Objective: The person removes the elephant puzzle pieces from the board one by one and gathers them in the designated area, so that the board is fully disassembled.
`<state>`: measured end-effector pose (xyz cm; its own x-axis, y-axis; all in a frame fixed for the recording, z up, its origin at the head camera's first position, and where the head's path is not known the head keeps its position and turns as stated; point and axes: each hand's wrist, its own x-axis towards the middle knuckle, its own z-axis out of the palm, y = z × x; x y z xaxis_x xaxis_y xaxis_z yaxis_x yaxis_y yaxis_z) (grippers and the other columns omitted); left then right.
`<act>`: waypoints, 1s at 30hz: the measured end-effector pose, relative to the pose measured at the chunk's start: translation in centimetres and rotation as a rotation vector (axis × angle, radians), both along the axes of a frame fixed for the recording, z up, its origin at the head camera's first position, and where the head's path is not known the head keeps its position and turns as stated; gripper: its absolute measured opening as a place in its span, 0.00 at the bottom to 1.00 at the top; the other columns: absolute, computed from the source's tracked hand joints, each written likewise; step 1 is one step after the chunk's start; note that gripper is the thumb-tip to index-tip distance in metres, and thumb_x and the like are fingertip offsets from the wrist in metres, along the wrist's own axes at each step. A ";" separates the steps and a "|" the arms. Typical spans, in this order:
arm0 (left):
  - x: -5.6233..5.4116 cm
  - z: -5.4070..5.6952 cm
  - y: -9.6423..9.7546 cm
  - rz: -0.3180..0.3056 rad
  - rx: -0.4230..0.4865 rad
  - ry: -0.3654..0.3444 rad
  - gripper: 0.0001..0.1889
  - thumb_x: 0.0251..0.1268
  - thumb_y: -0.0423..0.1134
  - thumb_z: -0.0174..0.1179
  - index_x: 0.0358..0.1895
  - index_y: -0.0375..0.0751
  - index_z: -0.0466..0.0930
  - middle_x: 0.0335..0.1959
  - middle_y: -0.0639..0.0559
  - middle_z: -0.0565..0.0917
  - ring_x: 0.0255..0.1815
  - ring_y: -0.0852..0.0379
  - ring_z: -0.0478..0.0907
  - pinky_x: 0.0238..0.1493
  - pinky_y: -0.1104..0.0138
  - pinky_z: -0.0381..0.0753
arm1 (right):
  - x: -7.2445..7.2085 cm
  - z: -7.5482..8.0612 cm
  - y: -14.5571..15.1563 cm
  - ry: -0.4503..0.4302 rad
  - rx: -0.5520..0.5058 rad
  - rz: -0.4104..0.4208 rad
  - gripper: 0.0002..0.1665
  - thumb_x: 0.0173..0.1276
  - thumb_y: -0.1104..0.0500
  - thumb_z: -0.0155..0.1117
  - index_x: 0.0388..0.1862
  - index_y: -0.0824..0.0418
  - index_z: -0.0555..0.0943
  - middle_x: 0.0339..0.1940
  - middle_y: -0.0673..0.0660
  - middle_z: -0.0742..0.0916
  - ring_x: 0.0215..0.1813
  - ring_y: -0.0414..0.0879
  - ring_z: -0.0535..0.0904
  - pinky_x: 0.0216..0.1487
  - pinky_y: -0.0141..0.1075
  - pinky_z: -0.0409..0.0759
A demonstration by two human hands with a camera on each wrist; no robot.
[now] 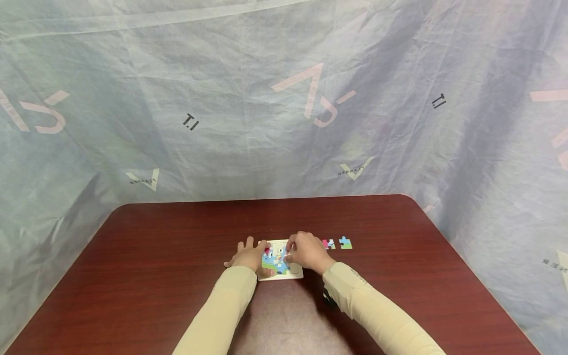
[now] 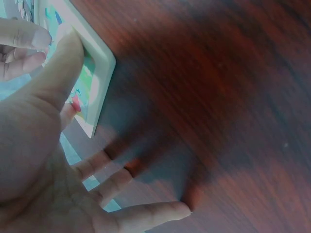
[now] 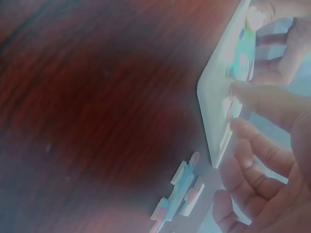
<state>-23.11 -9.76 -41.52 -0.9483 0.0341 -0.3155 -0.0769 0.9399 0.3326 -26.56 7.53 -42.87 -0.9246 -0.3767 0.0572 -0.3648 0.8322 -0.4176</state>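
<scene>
A jigsaw puzzle board (image 1: 294, 276) with a pale frame lies on the table, partly filled with a colourful cartoon picture. My left hand (image 1: 249, 257) rests over its left side, fingers spread. In the left wrist view the left thumb (image 2: 70, 58) presses on the picture beside the frame (image 2: 103, 65), while the other fingers reach past the board. Above the board's right part, my right hand (image 1: 308, 251) pinches a small puzzle piece (image 3: 231, 107) between thumb and index finger; the fingers hide most of it. The remaining right fingers are curled loosely.
Right of the board lie loose pieces: a pink and white one (image 1: 328, 244), partly behind the right hand, and a blue and green one (image 1: 345, 242). A small dark object (image 1: 328, 297) shows beside the right sleeve. Grey printed cloth (image 1: 248, 148) hangs behind the reddish-brown table (image 1: 177, 236).
</scene>
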 end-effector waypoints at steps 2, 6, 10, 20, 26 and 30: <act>0.2 0.3 0.1 0.004 0.009 -0.002 0.42 0.57 0.49 0.76 0.75 0.51 0.67 0.78 0.37 0.56 0.77 0.34 0.52 0.57 0.23 0.64 | 0.0 0.0 0.1 0.013 0.005 0.002 0.11 0.53 0.56 0.83 0.32 0.56 0.87 0.27 0.49 0.80 0.29 0.42 0.75 0.30 0.38 0.75; 0.4 0.6 0.3 0.001 0.010 0.001 0.42 0.57 0.48 0.76 0.75 0.51 0.67 0.77 0.37 0.57 0.77 0.34 0.52 0.58 0.23 0.64 | -0.1 0.1 0.4 0.027 0.024 0.005 0.09 0.56 0.58 0.81 0.34 0.56 0.88 0.29 0.50 0.80 0.30 0.43 0.75 0.32 0.39 0.76; 0.3 0.4 0.3 0.000 0.010 0.001 0.42 0.57 0.48 0.76 0.75 0.50 0.67 0.77 0.38 0.57 0.76 0.34 0.53 0.58 0.23 0.64 | -0.3 0.2 0.7 0.008 0.032 0.002 0.08 0.59 0.58 0.79 0.36 0.56 0.89 0.32 0.51 0.81 0.31 0.43 0.75 0.32 0.39 0.76; 0.2 0.3 0.2 -0.001 0.013 -0.002 0.42 0.57 0.49 0.76 0.75 0.51 0.67 0.77 0.38 0.57 0.76 0.34 0.53 0.57 0.23 0.63 | -0.3 0.0 0.9 -0.007 0.044 0.009 0.12 0.57 0.53 0.82 0.39 0.53 0.90 0.33 0.51 0.81 0.32 0.43 0.77 0.30 0.37 0.75; 0.1 0.0 0.1 0.001 0.018 0.010 0.42 0.56 0.48 0.77 0.74 0.51 0.68 0.76 0.38 0.59 0.75 0.33 0.54 0.56 0.22 0.64 | -0.3 0.0 0.8 -0.034 0.006 0.016 0.10 0.57 0.55 0.82 0.37 0.53 0.91 0.34 0.52 0.81 0.33 0.43 0.77 0.28 0.36 0.75; 0.0 -0.2 0.1 -0.001 0.016 0.016 0.41 0.56 0.48 0.77 0.73 0.51 0.68 0.76 0.37 0.58 0.75 0.33 0.54 0.56 0.22 0.64 | -0.5 0.0 0.8 -0.038 0.006 0.035 0.11 0.57 0.56 0.82 0.38 0.54 0.91 0.35 0.52 0.81 0.34 0.43 0.77 0.29 0.36 0.76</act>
<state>-23.06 -9.69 -41.68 -0.9533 0.0400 -0.2994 -0.0703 0.9346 0.3486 -27.02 8.33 -42.86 -0.9122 -0.4092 0.0196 -0.3779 0.8218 -0.4264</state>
